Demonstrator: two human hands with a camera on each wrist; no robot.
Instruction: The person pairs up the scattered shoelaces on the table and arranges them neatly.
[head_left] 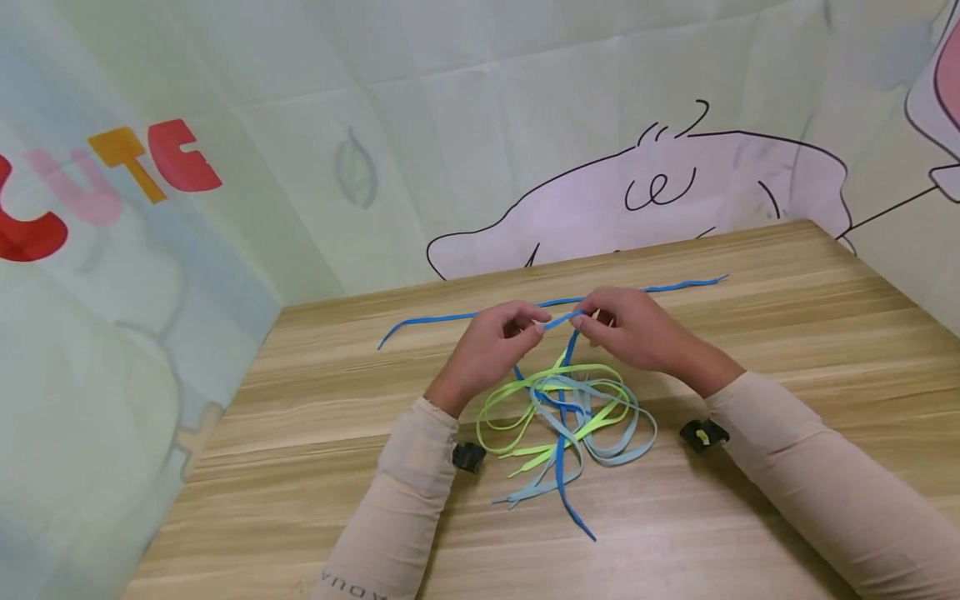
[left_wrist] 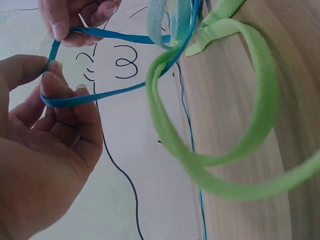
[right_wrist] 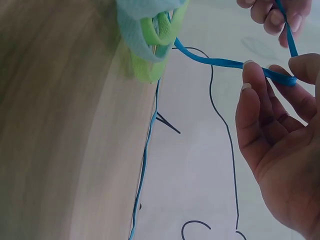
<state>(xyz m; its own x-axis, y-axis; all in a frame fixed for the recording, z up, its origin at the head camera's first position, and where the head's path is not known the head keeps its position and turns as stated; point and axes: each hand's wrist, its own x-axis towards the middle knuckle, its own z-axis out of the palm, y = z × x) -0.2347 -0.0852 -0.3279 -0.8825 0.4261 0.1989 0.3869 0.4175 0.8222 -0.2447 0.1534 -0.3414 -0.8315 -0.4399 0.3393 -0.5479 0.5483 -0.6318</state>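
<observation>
A flat blue shoelace (head_left: 558,322) spans the short gap between the two hands. My left hand (head_left: 491,343) pinches it between thumb and fingers, and my right hand (head_left: 628,329) pinches it a little to the right. From both hands the lace runs down to a loose pile, making a raised loop in the left wrist view. Yellow-green shoelaces (left_wrist: 267,80) and pale blue shoelaces (right_wrist: 135,42) lie looped and tangled there, with dark blue strands crossing among them. One blue end (head_left: 577,518) trails toward the near side.
Behind the hands, another blue length of shoelace (head_left: 435,319) stretches across the far part of the wooden table (head_left: 315,467). A printed cloth backdrop (head_left: 375,100) hangs behind and left of the table. Black wrist pieces (head_left: 705,434) sit beside the sleeves.
</observation>
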